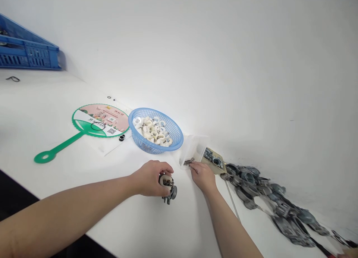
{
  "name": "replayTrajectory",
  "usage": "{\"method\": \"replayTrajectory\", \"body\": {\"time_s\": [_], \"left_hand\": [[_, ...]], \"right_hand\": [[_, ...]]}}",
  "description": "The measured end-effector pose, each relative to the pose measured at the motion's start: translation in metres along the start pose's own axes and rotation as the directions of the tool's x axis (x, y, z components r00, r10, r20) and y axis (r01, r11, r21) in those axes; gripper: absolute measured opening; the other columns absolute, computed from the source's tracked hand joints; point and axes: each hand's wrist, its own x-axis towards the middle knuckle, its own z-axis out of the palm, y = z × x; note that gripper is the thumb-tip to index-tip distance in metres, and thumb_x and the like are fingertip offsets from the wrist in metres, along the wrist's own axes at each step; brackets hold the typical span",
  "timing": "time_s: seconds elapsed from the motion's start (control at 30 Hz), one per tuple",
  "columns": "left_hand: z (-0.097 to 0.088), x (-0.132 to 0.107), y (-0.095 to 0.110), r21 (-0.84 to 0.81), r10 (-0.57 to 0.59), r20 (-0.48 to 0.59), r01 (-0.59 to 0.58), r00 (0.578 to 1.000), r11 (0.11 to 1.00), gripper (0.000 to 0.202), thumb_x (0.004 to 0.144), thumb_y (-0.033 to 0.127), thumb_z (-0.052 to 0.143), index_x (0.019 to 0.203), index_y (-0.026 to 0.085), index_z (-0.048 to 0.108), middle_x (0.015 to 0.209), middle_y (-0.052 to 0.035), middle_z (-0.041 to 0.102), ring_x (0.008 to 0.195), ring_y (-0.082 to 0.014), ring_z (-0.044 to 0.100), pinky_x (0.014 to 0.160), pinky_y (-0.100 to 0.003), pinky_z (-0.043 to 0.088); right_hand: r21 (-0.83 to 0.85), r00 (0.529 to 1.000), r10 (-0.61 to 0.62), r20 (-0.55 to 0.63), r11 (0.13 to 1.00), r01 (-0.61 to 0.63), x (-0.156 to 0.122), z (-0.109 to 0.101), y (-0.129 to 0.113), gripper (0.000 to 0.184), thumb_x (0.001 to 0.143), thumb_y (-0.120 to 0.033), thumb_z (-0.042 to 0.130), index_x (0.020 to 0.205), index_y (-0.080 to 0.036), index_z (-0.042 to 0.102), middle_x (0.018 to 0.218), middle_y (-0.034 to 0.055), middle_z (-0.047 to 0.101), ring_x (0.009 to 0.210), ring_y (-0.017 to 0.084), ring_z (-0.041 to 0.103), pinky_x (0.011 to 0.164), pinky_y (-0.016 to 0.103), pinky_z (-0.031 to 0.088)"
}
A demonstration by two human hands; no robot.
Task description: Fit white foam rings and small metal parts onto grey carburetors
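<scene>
My left hand is shut around a small grey metal carburettor, which stands on the white table with its lower part showing below my fingers. My right hand lies at the front edge of a clear plastic tub. Its fingertips are right by a small heap of metal pieces in the tub, and I cannot tell whether they grip any.
A blue plastic basket of white rings stands left of the tub. Further left lie a green paper fan and a blue crate. A tray of metal parts and a long heap of grey castings lie along the wall on the right.
</scene>
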Motion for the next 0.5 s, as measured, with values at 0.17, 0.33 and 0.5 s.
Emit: {"method": "replayTrajectory", "body": {"time_s": [0.17, 0.33, 0.5], "left_hand": [[0.000, 0.000, -0.001, -0.001, -0.010, 0.002, 0.010, 1.000, 1.000, 0.050, 0.053, 0.029, 0.071, 0.102, 0.024, 0.061, 0.098, -0.0019, 0.066, 0.088, -0.0200, 0.059, 0.076, -0.031, 0.049], [0.000, 0.000, -0.001, 0.001, -0.008, 0.000, 0.008, 1.000, 1.000, 0.050, 0.053, 0.030, 0.071, 0.102, 0.024, 0.061, 0.098, -0.0021, 0.066, 0.088, -0.0201, 0.059, 0.078, -0.031, 0.048], [0.000, 0.001, -0.001, 0.008, -0.016, -0.001, 0.016, 1.000, 1.000, 0.050, 0.053, 0.030, 0.071, 0.102, 0.024, 0.062, 0.098, -0.0026, 0.065, 0.088, -0.0206, 0.060, 0.078, -0.032, 0.048]], "right_hand": [[0.006, 1.000, -0.021, 0.002, 1.000, 0.021, 0.002, 0.001, 0.003, 0.027, 0.084, -0.023, 0.048, 0.096, -0.023, 0.072, 0.106, 0.0036, 0.069, 0.102, 0.022, 0.059, 0.085, 0.034, 0.047], [0.008, 0.997, -0.061, 0.038, 0.998, 0.061, 0.006, -0.003, 0.005, 0.026, 0.082, -0.022, 0.049, 0.093, -0.023, 0.072, 0.103, 0.0038, 0.070, 0.099, 0.023, 0.060, 0.085, 0.035, 0.046], [0.009, 0.993, -0.090, 0.071, 0.996, 0.090, 0.011, -0.006, 0.007, 0.025, 0.082, -0.024, 0.049, 0.093, -0.023, 0.071, 0.102, 0.0041, 0.070, 0.099, 0.022, 0.060, 0.086, 0.033, 0.046]]}}
